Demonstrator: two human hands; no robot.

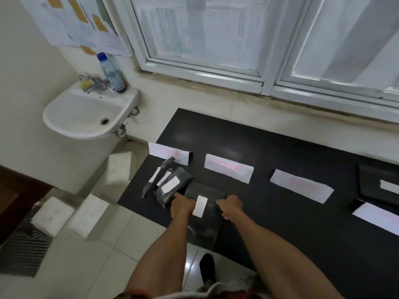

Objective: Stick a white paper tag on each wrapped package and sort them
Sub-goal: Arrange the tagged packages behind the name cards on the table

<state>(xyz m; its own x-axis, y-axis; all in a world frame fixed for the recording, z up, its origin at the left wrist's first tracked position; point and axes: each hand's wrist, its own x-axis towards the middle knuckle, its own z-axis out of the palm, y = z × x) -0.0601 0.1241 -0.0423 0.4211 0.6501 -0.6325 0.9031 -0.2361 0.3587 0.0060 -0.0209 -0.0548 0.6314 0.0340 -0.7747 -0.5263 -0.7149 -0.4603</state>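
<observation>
The wrapped package (207,229) in dark grey plastic lies at the near left part of the black table (269,152), its near end reaching the table's front edge. A white paper tag (200,206) sits on its top face, between the two hands. The left hand (182,207) grips the package's left edge with fingers curled, the forefinger stretched toward the far corner. The right hand (231,205) is closed round the right edge in a fist-like hold.

Just beside the far left corner of the held package, touching it, lies a small pile of tagged packages (182,174), also dark, each showing a white strip. This heap crowds the space directly beyond the left hand. Behind it stands a folded paper sign (169,153) with pink writing too blurred to read. A second sign (228,168) stands beyond the held package, a third sign (301,186) farther right, and a fourth sign (377,216) at the right border. Beyond that last one rests another dark package (371,184) with a white tag on it, well apart from the hands.

Left of the table a white sink (54,117) hangs on the wall, with a tap (95,84) and a clear bottle (111,72) with a blue cap on its rim. White blocks (89,214) stand on the tiled floor below. A window (269,39) runs along the wall behind the table.
</observation>
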